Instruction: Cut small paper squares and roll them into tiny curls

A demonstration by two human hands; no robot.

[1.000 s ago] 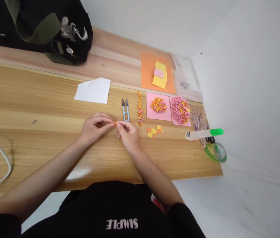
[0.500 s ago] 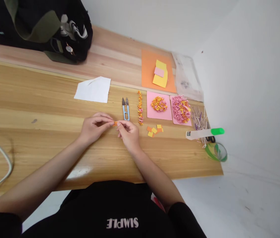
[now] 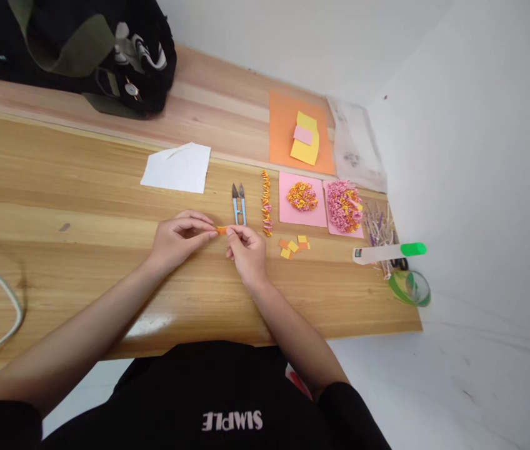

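Between my hands is a small orange piece of paper point(image 3: 221, 230). My left hand point(image 3: 179, 237) pinches its left end between thumb and fingers, and my right hand point(image 3: 249, 251) pinches the right end. Blue-handled thread snips point(image 3: 239, 206) lie just beyond my right hand, blades pointing away. Right of them runs a column of small orange and pink twisted pieces point(image 3: 265, 203). Several small yellow and orange paper pieces point(image 3: 293, 247) rest on the table to the right of my right hand.
Two pink squares point(image 3: 288, 215) carry heaps of tiny orange and pink pieces. Behind lie orange paper point(image 3: 281, 144) and white paper point(image 3: 175, 169). At right are a green-capped glue bottle point(image 3: 380, 253) and a green cup point(image 3: 400, 287). A black bag point(image 3: 72, 56) stands at back left.
My right hand has shifted slightly right, away from my left, so more of the orange paper shows between the fingertips. My left hand has barely moved.
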